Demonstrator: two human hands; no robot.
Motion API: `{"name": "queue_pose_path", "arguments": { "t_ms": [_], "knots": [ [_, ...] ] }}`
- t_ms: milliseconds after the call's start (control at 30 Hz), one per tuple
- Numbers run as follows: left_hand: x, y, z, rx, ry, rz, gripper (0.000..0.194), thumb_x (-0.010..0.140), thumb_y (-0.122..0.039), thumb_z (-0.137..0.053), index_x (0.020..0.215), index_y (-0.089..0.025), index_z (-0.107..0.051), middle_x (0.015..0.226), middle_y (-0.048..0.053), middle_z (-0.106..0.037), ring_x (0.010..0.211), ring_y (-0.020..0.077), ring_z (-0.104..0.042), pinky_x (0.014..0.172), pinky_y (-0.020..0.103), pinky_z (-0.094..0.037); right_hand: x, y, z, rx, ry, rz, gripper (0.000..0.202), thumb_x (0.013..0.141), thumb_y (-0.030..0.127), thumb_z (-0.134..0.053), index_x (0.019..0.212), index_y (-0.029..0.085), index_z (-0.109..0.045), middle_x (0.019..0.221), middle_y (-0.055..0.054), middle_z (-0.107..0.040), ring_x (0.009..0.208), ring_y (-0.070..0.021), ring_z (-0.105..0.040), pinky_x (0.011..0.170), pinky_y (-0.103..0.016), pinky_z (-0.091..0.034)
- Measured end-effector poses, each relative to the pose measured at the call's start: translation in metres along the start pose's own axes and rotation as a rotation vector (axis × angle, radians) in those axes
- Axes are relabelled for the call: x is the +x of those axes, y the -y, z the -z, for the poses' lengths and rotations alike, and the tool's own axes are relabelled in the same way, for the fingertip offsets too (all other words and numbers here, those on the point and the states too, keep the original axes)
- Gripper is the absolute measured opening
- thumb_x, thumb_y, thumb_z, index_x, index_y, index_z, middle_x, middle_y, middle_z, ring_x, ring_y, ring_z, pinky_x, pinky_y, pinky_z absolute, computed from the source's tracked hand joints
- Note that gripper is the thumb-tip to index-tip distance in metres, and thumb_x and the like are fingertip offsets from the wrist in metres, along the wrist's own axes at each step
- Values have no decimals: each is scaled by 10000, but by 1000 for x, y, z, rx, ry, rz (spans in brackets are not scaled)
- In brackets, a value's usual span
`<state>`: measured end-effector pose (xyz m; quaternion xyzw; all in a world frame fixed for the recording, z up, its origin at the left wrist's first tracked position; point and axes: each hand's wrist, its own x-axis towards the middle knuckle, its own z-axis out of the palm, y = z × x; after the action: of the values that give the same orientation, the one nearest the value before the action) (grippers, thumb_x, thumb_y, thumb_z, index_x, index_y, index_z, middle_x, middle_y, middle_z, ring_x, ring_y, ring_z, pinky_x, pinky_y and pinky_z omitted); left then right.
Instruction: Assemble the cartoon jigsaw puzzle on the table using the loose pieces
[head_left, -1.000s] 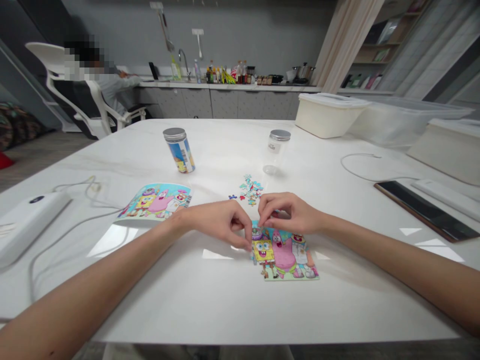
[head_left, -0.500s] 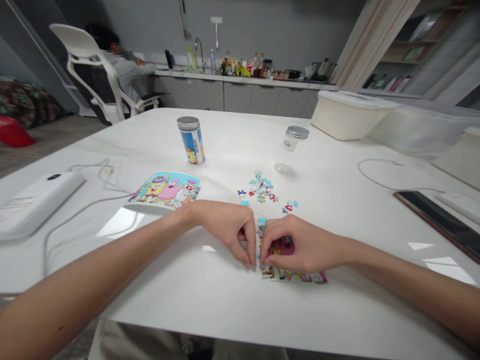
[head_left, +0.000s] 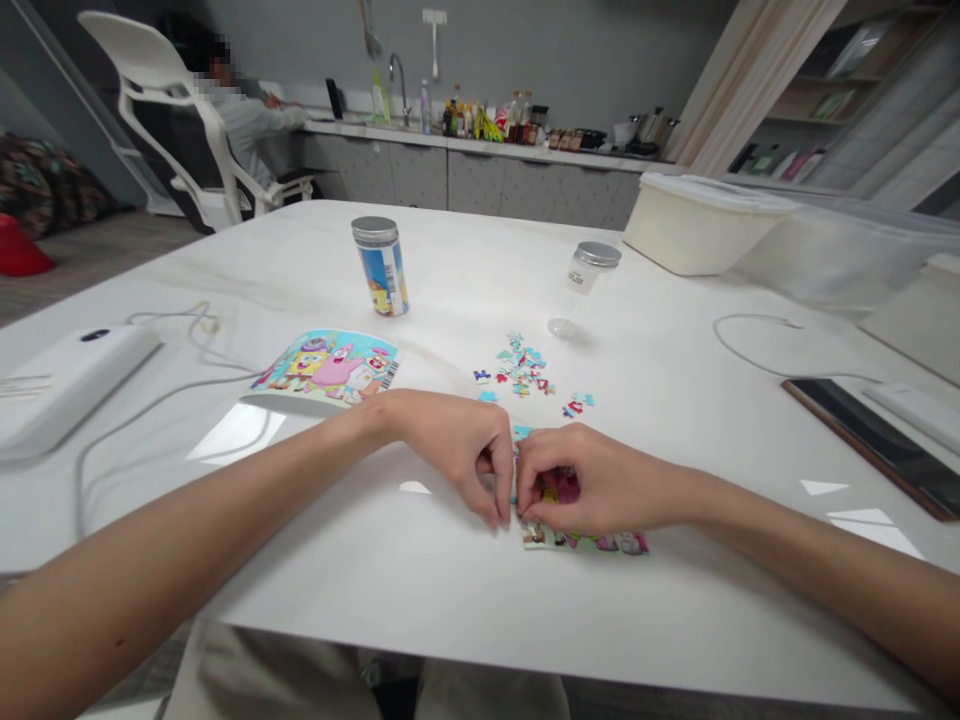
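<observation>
A partly covered jigsaw puzzle (head_left: 585, 543) of joined cartoon pieces lies flat near the table's front. Over it, my right hand (head_left: 607, 480) is closed in a pinch, fingertips on a puzzle piece at the left edge. My left hand (head_left: 465, 450) is also pinched, its fingertips just beside that edge; anything between them is hidden. Beyond my hands lies a heap of loose puzzle pieces (head_left: 525, 370), with a red-and-blue piece (head_left: 576, 405) apart to the right. A curled cartoon picture sheet (head_left: 330, 368) lies to the left.
A labelled jar (head_left: 382, 275) and a clear jar (head_left: 589, 285) stand farther back. At left are a white device (head_left: 71, 385) and its cable (head_left: 142, 415); at right, a dark phone-like slab (head_left: 862, 440) and storage boxes (head_left: 694, 230). A person (head_left: 251, 125) sits by the counter.
Both hands keep nearly the same pinched pose at the puzzle's left edge. The whole view has shifted slightly; the jars and loose pieces stay in place.
</observation>
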<state>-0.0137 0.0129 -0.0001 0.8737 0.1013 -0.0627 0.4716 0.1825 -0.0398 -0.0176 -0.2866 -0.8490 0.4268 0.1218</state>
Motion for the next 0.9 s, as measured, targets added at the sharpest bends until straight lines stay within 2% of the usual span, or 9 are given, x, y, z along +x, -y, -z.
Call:
{"name": "queue_pose_path", "arguments": {
  "t_ms": [133,300,367,533,633,767,900],
  "knots": [
    [0,-1,-1,9,-4,-10,129,724,-184,-734,835,-218,-790,446,-84,-354,454,76,-235,428,223,-244,1,1,-1,9,6,5,83,753,119,-616,771,144,-693,774,-19,-654,665,-108,-570,605,-221,-455],
    [-1,-5,-2,56,24,-41,228,736,-199,-736,960,-228,-772,436,-85,-377,442,80,-216,424,226,-244,2,1,4,55,24,-49,129,805,176,-557,794,127,-676,709,-22,-623,593,-107,-510,541,-225,-403],
    [-1,-7,-3,68,40,-53,262,742,-210,-740,1004,-217,-759,435,-85,-398,440,78,-215,417,221,-239,3,1,7,72,28,-53,166,815,149,-502,802,128,-666,681,-16,-609,589,-108,-500,549,-227,-397],
    [0,-9,-5,128,53,-60,261,747,-191,-741,1006,-163,-753,583,-38,-626,440,57,-271,418,206,-257,2,2,9,24,49,-19,178,744,70,-485,773,134,-648,708,-19,-618,617,-109,-513,581,-225,-405],
    [0,-9,-4,149,53,-63,252,754,-192,-737,1003,-158,-754,660,-14,-688,443,52,-301,431,202,-276,2,3,9,-7,65,19,149,723,61,-512,758,133,-638,721,-22,-621,627,-111,-518,597,-230,-413],
    [1,-9,-4,145,42,-68,222,758,-195,-732,975,-160,-763,616,-24,-674,434,53,-333,463,199,-308,2,3,8,1,75,50,91,717,91,-577,765,138,-639,722,-10,-596,640,-110,-525,614,-231,-431],
    [3,-8,-6,143,-72,-59,71,740,-239,-736,708,-176,-742,484,-67,-525,437,55,-356,456,193,-300,2,1,7,-15,75,8,71,740,141,-620,801,143,-655,740,-6,-578,640,-110,-515,606,-237,-434]
  ]
}}
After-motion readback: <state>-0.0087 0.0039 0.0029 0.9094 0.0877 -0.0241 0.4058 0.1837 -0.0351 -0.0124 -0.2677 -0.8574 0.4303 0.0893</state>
